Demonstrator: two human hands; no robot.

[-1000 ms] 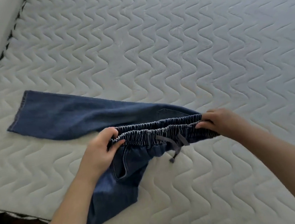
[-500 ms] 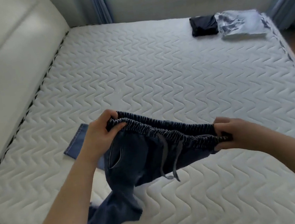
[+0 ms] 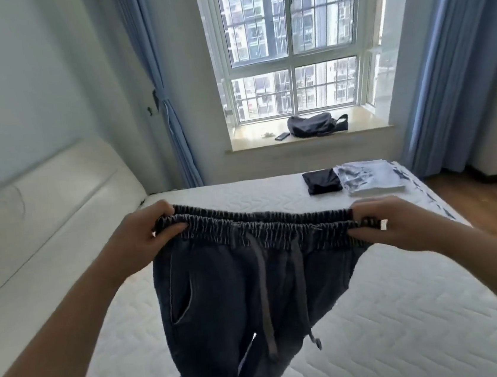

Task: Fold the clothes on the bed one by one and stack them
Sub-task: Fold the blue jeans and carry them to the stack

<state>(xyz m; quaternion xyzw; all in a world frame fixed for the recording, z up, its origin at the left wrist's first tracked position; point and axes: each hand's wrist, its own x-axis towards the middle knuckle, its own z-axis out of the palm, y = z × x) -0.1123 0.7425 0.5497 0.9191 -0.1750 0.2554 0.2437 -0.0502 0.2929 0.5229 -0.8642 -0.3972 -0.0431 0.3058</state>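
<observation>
Nearest to me, low in the frame, the dark denim trousers [image 3: 239, 307] hang in the air over the bed [image 3: 411, 324], their legs dropping out of sight at the bottom edge. A second ago they lay spread on the mattress with one leg stretched to the left; half a second ago only the waist was up. Now the whole garment is lifted clear and the view has tilted up with it — the room beyond has come into sight.

My left hand [image 3: 141, 240], left of centre, grips the left end of the elastic waistband [image 3: 261, 233], fingers [image 3: 168, 230] curled over the gathered cloth. My right hand [image 3: 400, 223], right of centre, pinches the other end between thumb and curled fingers. The band is pulled out between them, roughly level, higher than before. Two grey drawstrings [image 3: 264, 295] dangle down the front, and a side pocket [image 3: 182, 301] shows at the left.

Further up the bed, in the upper right of the mattress, a folded dark garment [image 3: 322, 181] lies just beside a folded pale blue stack [image 3: 370, 180] — in the same spot as half a second ago. The white headboard [image 3: 43, 218] runs along the left.

Farthest off, at top centre, a window [image 3: 292, 40] with blue curtains [image 3: 449, 57] at either side; on its sill [image 3: 382, 123] rests a dark bag [image 3: 311, 125] with a phone [image 3: 282, 136] beside it.
</observation>
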